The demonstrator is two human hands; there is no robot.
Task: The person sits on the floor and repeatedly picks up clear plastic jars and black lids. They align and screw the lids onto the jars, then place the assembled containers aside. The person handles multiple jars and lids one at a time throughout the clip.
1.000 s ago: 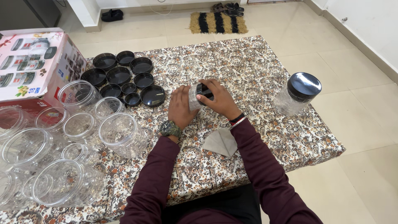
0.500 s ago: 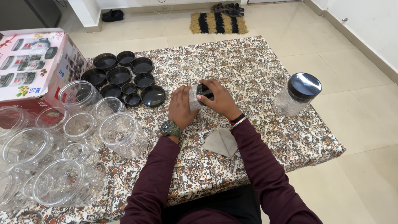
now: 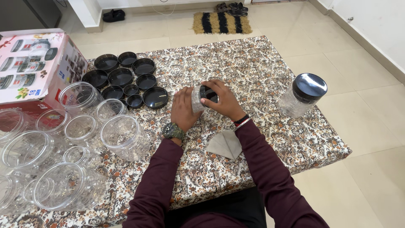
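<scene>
so far only one big jar (image 3: 303,95) at the right of the frame stands capped, while near the centre the left hand (image 3: 184,109) wraps a small clear jar (image 3: 196,99) and the right hand (image 3: 223,100) grips its black lid (image 3: 208,92), apparently being fitted. at left, a crowd of open jars (image 3: 125,136) and, above them, loose black lids (image 3: 126,80) wait on the floral worktop (image 3: 253,67), so most of the work looks left.

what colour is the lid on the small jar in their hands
Black, on a clear small jar gripped by both hands; the lid shows best in the head view.
</scene>
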